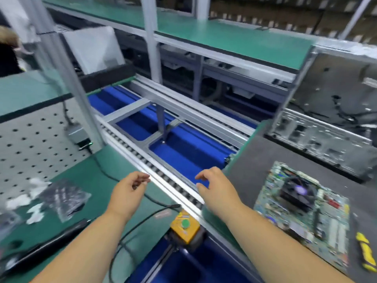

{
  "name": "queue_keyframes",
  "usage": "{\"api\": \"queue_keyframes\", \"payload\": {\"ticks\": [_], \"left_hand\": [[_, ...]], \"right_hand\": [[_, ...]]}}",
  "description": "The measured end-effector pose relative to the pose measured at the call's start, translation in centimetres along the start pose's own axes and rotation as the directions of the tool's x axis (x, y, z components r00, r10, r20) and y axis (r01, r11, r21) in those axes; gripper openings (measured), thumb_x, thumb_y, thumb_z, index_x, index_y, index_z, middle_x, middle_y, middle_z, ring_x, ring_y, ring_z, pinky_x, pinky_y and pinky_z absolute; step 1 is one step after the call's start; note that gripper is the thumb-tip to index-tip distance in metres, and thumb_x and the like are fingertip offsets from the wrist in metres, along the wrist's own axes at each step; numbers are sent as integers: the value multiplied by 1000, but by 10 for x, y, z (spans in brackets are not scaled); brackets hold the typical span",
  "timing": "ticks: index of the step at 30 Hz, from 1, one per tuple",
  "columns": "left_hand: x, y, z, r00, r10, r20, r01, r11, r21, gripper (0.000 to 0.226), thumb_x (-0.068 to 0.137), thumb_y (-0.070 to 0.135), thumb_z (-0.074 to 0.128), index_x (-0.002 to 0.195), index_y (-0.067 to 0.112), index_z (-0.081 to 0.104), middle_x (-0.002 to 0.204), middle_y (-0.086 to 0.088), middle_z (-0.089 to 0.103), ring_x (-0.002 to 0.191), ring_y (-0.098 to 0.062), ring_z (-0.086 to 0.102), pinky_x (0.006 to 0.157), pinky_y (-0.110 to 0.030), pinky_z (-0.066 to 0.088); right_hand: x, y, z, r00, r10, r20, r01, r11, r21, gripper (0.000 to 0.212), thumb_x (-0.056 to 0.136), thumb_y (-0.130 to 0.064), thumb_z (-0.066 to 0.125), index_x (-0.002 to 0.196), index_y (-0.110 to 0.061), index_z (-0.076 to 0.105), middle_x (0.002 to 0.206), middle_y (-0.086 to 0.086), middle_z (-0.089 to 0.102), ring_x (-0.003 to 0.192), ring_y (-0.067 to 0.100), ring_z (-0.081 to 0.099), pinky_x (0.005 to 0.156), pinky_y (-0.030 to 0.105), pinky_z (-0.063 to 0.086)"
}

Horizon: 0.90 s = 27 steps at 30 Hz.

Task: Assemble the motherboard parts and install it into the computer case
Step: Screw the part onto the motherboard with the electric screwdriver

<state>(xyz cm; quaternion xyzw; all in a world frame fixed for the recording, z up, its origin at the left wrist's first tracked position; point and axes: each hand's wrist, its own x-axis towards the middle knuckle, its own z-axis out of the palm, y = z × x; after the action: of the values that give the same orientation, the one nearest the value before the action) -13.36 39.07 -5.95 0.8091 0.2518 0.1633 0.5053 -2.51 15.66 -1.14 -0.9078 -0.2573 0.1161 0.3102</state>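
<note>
Both grips, left hand (130, 188) and right hand (214, 184), hovering released, grasping nothing; green fan-topped motherboard (302, 213) lying right of right hand, apart, on grey tabletop (255, 156).

Head view, looking forward-down, close over conveyor (163, 180), tilted.

Computer case (326, 111) cut off at right edge.
</note>
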Motion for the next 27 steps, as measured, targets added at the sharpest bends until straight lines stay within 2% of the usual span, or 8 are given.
{"api": "queue_keyframes", "payload": {"ticks": [4, 6, 9, 13, 16, 19, 22, 27], "left_hand": [[9, -55, -83, 993, -118, -17, 119, 971, 207, 29, 85, 2, 65, 103, 24, 65, 101, 0, 69, 94, -19, 63, 93, -36, 49], [9, -85, -123, 974, -217, 66, 172, 896, 409, 37, 85, 15, 70, 120, 21, 63, 118, -8, 64, 109, -21, 60, 99, -32, 44], [2, -123, -171, 911, -380, 161, 192, 736, 649, 64, 78, 42, 75, 135, 24, 52, 135, -5, 56, 122, -20, 54, 101, -26, 41], [-12, -163, -200, 814, -562, 151, 251, 573, 780, 78, 64, 60, 76, 130, 27, 51, 133, -2, 55, 118, -22, 55, 97, -28, 45], [-24, -184, -207, 807, -568, 161, 193, 511, 838, 67, 61, 61, 75, 116, 29, 55, 121, 0, 60, 109, -21, 59, 90, -30, 49], [-32, -196, -207, 849, -505, 154, 130, 482, 866, 56, 67, 54, 72, 113, 28, 56, 116, 2, 60, 108, -21, 59, 88, -31, 50], [-32, -194, -209, 873, -465, 148, 115, 491, 864, 40, 71, 43, 70, 107, 29, 59, 110, 3, 60, 102, -21, 61, 83, -30, 51], [-22, -163, -216, 878, -447, 170, 122, 553, 824, 36, 61, 44, 69, 95, 31, 63, 89, 9, 59, 84, -16, 59, 64, -24, 44]], "right_hand": [[28, -56, 63, 995, -13, 97, 16, 1000, -22, 12, 94, -31, 56, 103, -32, 64, 109, -11, 50, 91, 12, 56, 81, 32, 46], [38, -79, 90, 991, -14, 130, 17, 1000, -24, 11, 91, -31, 58, 99, -34, 65, 107, -12, 52, 89, 11, 58, 80, 31, 47], [49, -104, 124, 984, -30, 177, 33, 999, -16, 13, 90, -27, 60, 99, -33, 66, 106, -10, 54, 85, 7, 57, 80, 29, 47], [58, -126, 160, 974, -26, 224, 32, 999, -25, 12, 91, -25, 60, 97, -34, 65, 99, -17, 49, 80, -5, 51, 69, 9, 36], [59, -142, 180, 969, -18, 246, 23, 1000, -18, 13, 91, -25, 59, 96, -35, 65, 101, -16, 52, 85, -2, 53, 76, 17, 41], [56, -152, 190, 964, -29, 265, 37, 999, -25, 11, 92, -25, 61, 99, -32, 67, 104, -10, 56, 86, 2, 54, 81, 23, 43], [51, -157, 192, 963, -27, 267, 31, 999, -12, 11, 94, -26, 60, 100, -32, 67, 105, -11, 55, 83, -2, 53, 75, 19, 42], [33, -165, 179, 956, -68, 285, 88, 995, -57, 15, 94, -28, 58, 106, -31, 66, 108, -14, 51, 80, 2, 53, 82, 29, 50]]}}
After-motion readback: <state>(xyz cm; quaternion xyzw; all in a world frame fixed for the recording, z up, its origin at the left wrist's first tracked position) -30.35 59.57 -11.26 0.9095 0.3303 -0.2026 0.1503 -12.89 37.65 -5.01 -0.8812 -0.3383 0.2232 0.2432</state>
